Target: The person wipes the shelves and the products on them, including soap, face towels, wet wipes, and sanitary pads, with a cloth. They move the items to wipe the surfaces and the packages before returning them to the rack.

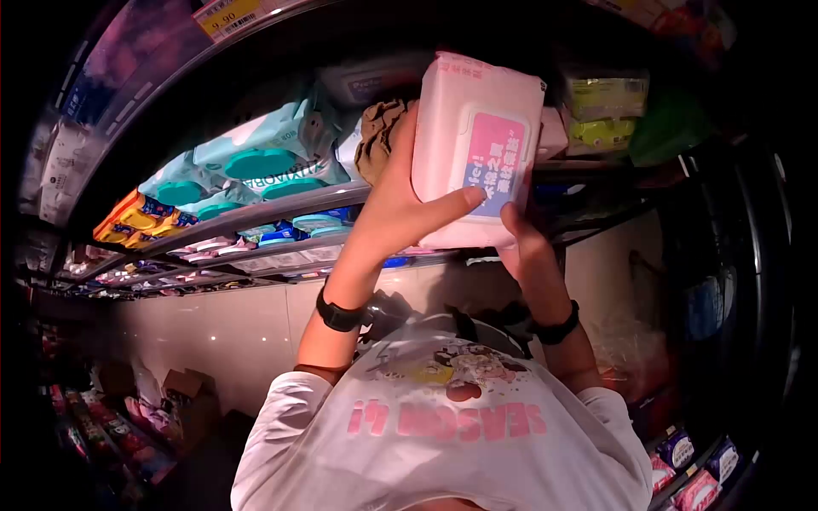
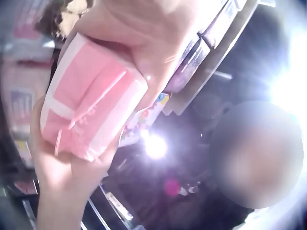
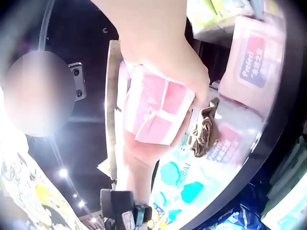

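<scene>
Both hands hold a pink-and-white wipes pack [image 1: 443, 128] [image 2: 96, 96] [image 3: 158, 105] above the shelf edge. My left hand [image 1: 396, 209] [image 2: 139, 33] [image 3: 144, 151] grips its left side, thumb across the labelled front. On the lower right side, my right hand [image 1: 528, 247] [image 2: 67, 167] [image 3: 163, 43] grips it with the thumb at the front edge; its other fingers are largely hidden in the head view. A crumpled brown cloth [image 1: 379, 140] [image 2: 72, 19] [image 3: 204, 132] shows beside my left hand; whether the hand touches it, I cannot tell.
Teal-lidded wipes packs [image 1: 256, 162] [image 3: 184, 182] line the shelf at left. Another pink pack [image 3: 249, 62] and green packs [image 1: 605, 111] sit at right. The dark shelf rail [image 1: 324, 198] runs below, with lower shelves of packs underneath. An open carton [image 1: 192, 400] stands at lower left.
</scene>
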### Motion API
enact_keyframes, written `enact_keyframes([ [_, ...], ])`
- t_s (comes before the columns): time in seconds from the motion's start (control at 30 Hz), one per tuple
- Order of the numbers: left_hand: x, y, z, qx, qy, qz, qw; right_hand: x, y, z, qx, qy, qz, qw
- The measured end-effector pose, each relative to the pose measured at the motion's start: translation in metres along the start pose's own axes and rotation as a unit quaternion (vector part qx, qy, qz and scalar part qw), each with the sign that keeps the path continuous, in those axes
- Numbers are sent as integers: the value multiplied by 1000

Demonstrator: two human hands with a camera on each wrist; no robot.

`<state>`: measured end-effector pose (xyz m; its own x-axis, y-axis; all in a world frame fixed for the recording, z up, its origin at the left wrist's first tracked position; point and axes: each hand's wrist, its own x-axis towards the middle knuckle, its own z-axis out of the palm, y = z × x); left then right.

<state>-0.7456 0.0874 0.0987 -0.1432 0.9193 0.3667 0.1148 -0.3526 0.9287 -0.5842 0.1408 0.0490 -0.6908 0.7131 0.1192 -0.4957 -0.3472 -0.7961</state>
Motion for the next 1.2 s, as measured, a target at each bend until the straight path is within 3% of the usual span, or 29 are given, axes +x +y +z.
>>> enact_keyframes([
  [0.2,13,26,-11,-29,56,-120,991,15,16,-23,-10,-93,-16,995],
  [0.33,35,31,-19,128,53,-49,989,16,-6,-33,-170,-57,24,983],
  [0.4,47,37,-20,245,85,-39,965,20,-4,-39,-105,-72,-15,992],
  [0.47,61,40,-13,331,89,25,939,24,-28,-40,-213,-83,-50,972],
  [0.6,88,30,-5,474,54,60,877,64,-46,-70,-340,-51,-223,912],
  [0.67,93,33,10,499,50,22,865,90,-45,-80,-346,-5,-200,917],
  [0.7,96,31,14,506,39,20,862,103,-42,-86,-370,23,-239,898],
  [0.8,101,22,29,505,12,15,863,111,-53,-99,-426,4,-239,872],
  [0.83,103,19,32,506,11,15,862,108,-54,-99,-383,20,-234,893],
  [0.87,106,25,38,533,-7,4,846,109,-56,-94,-375,55,-311,872],
  [0.93,114,29,42,523,-39,-12,851,97,-68,-90,-246,35,-225,942],
  [1.0,123,30,37,531,-53,-13,846,86,-84,-79,-240,32,-203,949],
  [1.03,128,30,32,549,-68,-5,833,81,-93,-73,-171,0,-171,970],
  [1.13,155,-3,-8,489,-123,50,862,90,-88,-83,-176,-18,-217,960],
  [1.2,160,8,-8,468,-155,31,869,80,-95,-74,-194,-11,-205,959],
])
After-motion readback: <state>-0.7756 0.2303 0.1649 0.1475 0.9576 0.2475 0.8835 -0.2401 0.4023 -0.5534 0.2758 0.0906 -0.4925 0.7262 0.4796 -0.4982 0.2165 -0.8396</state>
